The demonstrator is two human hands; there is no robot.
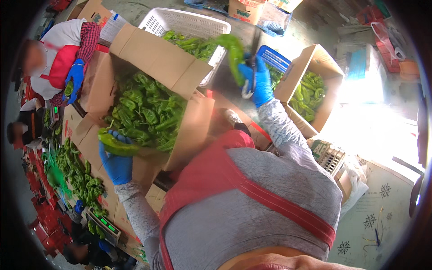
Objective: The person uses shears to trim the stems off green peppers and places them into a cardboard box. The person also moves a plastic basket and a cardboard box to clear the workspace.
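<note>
My left hand, in a blue glove, holds a long green pepper over the near edge of an opened cardboard box. Many green peppers lie heaped inside that box. Up and to the right, my gloved right hand is raised with another green pepper, blurred by motion. The same hand grips a dark-bladed cutting tool with a pale curved end, seemingly scissors; fingers hide part of it.
A white plastic basket of peppers stands behind the box. At right are a blue basket and a smaller pepper box. A co-worker's gloved hand holds a pepper at left. Loose peppers and a scale lie lower left.
</note>
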